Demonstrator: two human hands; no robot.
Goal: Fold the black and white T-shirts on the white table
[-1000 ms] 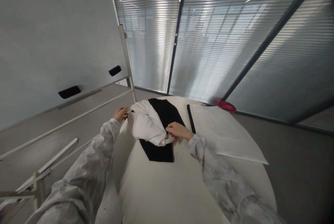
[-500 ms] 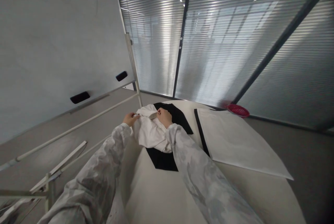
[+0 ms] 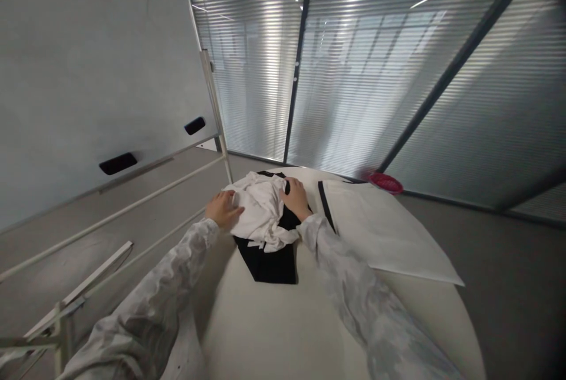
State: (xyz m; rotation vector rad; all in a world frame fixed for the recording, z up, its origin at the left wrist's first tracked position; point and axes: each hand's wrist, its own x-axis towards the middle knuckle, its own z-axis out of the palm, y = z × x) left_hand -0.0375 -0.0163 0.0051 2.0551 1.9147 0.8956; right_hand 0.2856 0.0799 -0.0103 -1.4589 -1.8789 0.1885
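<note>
A crumpled white garment lies bunched on top of a black cloth at the far left side of a round white table. My left hand rests flat on the garment's left edge, fingers spread. My right hand presses flat on its right side, over the black cloth. Neither hand is closed around the fabric. Both arms wear pale mottled sleeves.
A large white sheet with a black strip along its left edge lies on the table to the right. A red dish sits at the far table edge. A whiteboard on a metal frame stands left; glass walls with blinds are behind.
Both hands let go of the garment's top edge and now lie flat on it. The white garment has dropped into a lower, more crumpled heap on the black cloth.
</note>
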